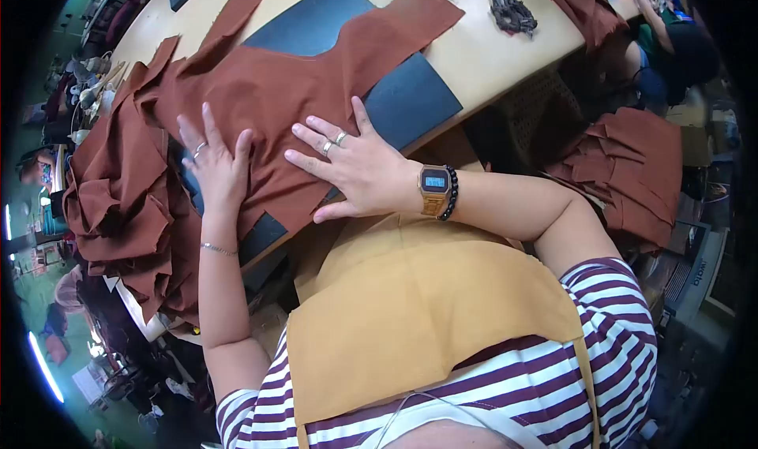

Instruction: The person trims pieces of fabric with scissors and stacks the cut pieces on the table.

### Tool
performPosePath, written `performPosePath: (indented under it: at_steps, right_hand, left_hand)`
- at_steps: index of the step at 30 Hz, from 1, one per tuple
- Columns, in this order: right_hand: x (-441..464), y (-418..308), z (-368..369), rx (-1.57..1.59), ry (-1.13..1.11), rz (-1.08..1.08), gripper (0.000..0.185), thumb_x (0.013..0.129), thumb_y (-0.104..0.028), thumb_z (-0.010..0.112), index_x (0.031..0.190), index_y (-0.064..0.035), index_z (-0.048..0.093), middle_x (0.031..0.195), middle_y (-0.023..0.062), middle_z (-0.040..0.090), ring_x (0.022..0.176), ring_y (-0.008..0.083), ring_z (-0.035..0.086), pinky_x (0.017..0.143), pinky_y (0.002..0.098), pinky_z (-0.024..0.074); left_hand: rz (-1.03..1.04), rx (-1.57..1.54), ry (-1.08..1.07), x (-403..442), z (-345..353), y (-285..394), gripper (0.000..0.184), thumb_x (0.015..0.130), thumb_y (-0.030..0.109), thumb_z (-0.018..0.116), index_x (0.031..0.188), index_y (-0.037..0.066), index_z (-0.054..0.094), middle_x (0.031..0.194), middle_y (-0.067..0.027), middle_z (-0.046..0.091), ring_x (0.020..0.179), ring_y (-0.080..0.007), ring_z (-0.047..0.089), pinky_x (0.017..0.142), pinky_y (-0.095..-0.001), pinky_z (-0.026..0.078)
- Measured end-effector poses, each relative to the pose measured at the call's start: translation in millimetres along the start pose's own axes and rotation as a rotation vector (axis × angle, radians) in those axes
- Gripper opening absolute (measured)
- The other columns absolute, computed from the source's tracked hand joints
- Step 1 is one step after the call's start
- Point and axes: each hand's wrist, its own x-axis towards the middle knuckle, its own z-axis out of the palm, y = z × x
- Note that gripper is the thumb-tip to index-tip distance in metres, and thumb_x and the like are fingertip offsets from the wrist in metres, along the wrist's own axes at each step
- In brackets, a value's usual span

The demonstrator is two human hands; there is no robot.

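Observation:
A rust-brown cut fabric piece (pixel 292 86) lies spread over a dark blue board (pixel 414 98) on the table. My left hand (pixel 217 161) rests on the left part of this fabric, fingers apart. Flat on its near right part is my right hand (pixel 343 165), fingers spread and holding nothing. Small wrinkles run through the cloth between the two hands. To the left, a heap of the same brown fabric (pixel 126 196) is bunched up and hangs over the table edge.
The pale table (pixel 505 70) carries a bundle of dark grey strips (pixel 509 11) at its far side. More folded brown fabric (pixel 624 173) is stacked at the right. A grey machine marked "iwata" (pixel 699 271) stands below it. Another person (pixel 659 39) sits at the upper right.

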Motion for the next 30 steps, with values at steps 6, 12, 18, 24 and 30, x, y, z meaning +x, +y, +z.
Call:
performPosePath:
  at_steps: [6, 12, 18, 24, 30]
  right_hand:
    - [2, -3, 1, -0.089, -0.005, -0.020, 0.085, 0.078, -0.069, 0.052, 0.142, -0.0159, 0.038, 0.148, 0.0136, 0.033, 0.139, 0.0322, 0.027, 0.103, 0.0730, 0.0048]
    - [0, 2, -22, -0.104, -0.046, -0.079, 0.087, 0.077, -0.073, 0.049, 0.143, -0.0169, 0.038, 0.146, 0.0138, 0.036, 0.139, 0.0327, 0.027, 0.105, 0.0710, 0.0068]
    - [-5, 64, -30, -0.076, 0.002, 0.105, 0.079, 0.083, -0.069, 0.045, 0.142, -0.0177, 0.039, 0.148, 0.0110, 0.034, 0.139, 0.0309, 0.028, 0.107, 0.0659, 0.0168]
    - [-8, 91, -41, -0.220, -0.013, 0.140, 0.071, 0.086, -0.065, 0.046, 0.142, -0.0207, 0.040, 0.149, 0.0085, 0.034, 0.139, 0.0296, 0.027, 0.107, 0.0653, 0.0177]
    - [-16, 137, -74, -0.422, 0.135, 0.372, 0.059, 0.089, -0.053, 0.052, 0.134, -0.0167, 0.047, 0.140, 0.0095, 0.046, 0.130, 0.0273, 0.042, 0.103, 0.0631, 0.0261]
  left_hand:
    - [-0.055, 0.055, -0.035, -23, -10, -15, 0.080, 0.087, 0.065, 0.046, 0.150, 0.022, 0.021, 0.156, -0.0197, 0.005, 0.143, -0.0421, 0.006, 0.105, -0.0678, 0.015]
    - [0.113, 0.083, -0.120, -21, -11, -22, 0.077, 0.085, 0.064, 0.048, 0.147, 0.021, 0.031, 0.156, -0.0147, 0.015, 0.142, -0.0411, 0.011, 0.105, -0.0665, 0.017]
    - [0.403, -0.006, -0.224, 1, -18, -15, 0.088, 0.079, 0.073, 0.047, 0.147, 0.020, 0.031, 0.156, -0.0151, 0.014, 0.143, -0.0391, 0.011, 0.109, -0.0609, 0.013]
    - [0.412, -0.252, -0.014, 49, -3, -38, 0.098, 0.079, 0.077, 0.040, 0.149, 0.011, 0.022, 0.155, -0.0237, 0.006, 0.143, -0.0393, 0.011, 0.113, -0.0484, 0.014]
    - [0.371, -0.061, -0.053, 82, 2, -71, 0.100, 0.073, 0.051, 0.070, 0.150, 0.013, 0.018, 0.152, -0.0219, 0.020, 0.141, -0.0376, 0.020, 0.113, -0.0458, 0.019]
